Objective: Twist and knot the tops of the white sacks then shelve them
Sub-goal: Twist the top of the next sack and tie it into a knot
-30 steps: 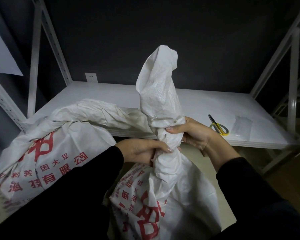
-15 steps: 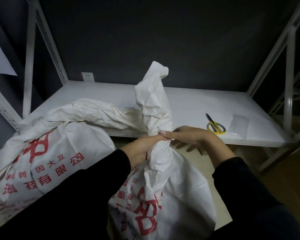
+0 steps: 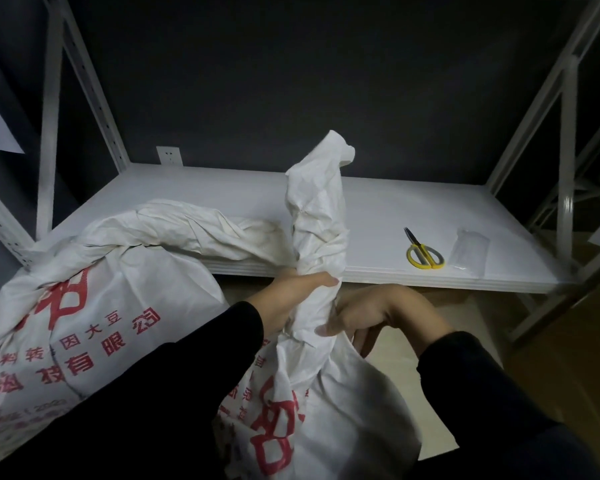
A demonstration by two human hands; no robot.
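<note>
head view: my left hand (image 3: 302, 289) grips the white sack's (image 3: 347, 410) twisted neck (image 3: 314, 315), tail (image 3: 321, 216) upright above it; right hand (image 3: 378, 313) just below, loose, thumb touching.

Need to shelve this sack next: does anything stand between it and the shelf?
Partly. The second sack lies across the left front of the shelf, and scissors and a clear packet sit right front. The middle, behind the held sack, looks bare.

Left sack's (image 3: 118, 271) top lies on the shelf (image 3: 205, 188); near sack (image 3: 343, 410) stands before it; scissors (image 3: 425, 258), packet (image 3: 470, 252) lie right.
</note>
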